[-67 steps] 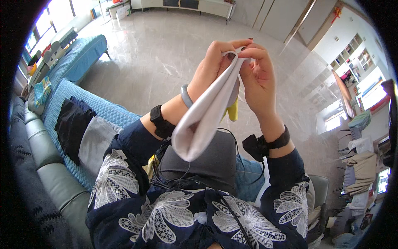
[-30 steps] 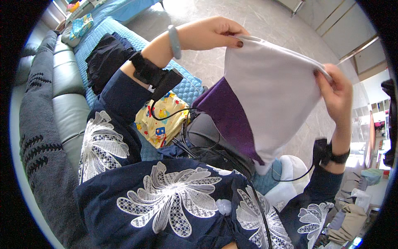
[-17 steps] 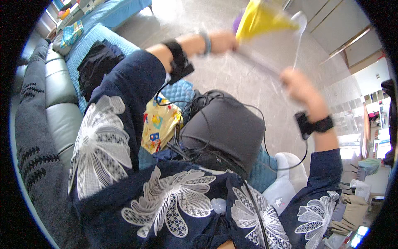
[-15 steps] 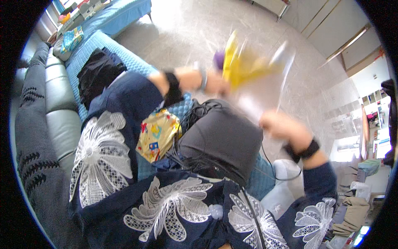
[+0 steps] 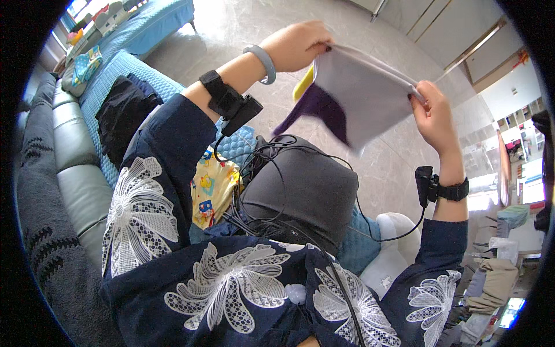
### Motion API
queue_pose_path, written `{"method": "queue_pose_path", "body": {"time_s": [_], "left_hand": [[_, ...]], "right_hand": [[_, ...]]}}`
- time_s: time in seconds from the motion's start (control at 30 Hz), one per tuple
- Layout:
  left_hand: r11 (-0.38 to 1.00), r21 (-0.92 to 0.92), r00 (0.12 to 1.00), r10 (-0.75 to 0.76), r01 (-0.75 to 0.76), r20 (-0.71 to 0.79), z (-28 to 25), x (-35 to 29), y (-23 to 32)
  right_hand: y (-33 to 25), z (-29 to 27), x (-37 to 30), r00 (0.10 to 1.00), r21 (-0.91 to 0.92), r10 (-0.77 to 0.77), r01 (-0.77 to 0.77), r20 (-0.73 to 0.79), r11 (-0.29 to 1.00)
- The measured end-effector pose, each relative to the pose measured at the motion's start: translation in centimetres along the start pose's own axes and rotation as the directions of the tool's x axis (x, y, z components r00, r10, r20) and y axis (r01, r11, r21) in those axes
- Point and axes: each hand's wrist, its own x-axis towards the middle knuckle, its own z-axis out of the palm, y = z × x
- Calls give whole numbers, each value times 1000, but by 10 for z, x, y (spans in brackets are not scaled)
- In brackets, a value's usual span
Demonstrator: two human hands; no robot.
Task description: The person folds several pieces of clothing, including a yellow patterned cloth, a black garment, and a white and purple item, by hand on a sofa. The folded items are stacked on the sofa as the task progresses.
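A white cloth (image 5: 376, 95) with dark purple and yellow parts hangs stretched out in front of me; it looks like a small garment, but its exact kind is unclear. My left hand (image 5: 300, 45), with a pale bangle on its wrist, pinches the cloth's far left corner. At the opposite end of the same edge, my right hand (image 5: 432, 113) grips it between thumb and fingers. The lower edge hangs loose above my dark grey lap (image 5: 300, 185). Both wrists carry black straps with small black boxes and cables.
Black cables (image 5: 272, 156) lie across my lap. Left of it sits a yellow patterned cloth (image 5: 211, 185). Black clothing (image 5: 124, 118) rests on a light blue quilted cover (image 5: 107, 87) over the sofa (image 5: 81, 179). Pale tiled floor (image 5: 243, 34) stretches ahead.
Both hands have moved up and apart, the left forward, the right up and outward. The cloth, previously blurred with yellow showing, is now spread with its white and purple side visible.
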Motion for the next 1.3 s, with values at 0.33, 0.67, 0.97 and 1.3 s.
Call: {"method": "queue_pose_path", "body": {"time_s": [0.33,0.67,0.97,1.3], "left_hand": [[976,-196,884,11,92,467,29,-139,90],[718,-435,633,-9,543,774,48,-234,199],[264,-324,398,-782,908,479,83,-218,129],[408,-199,452,-835,891,312,115,-203,137]], "right_hand": [[-42,66,-140,888,-40,-144,179,437,983],[-91,117,-257,732,249,-68,-141,677,958],[-45,132,-178,663,417,170,-627,730,658],[-53,238,-154,640,685,379,-728,668,22]]}}
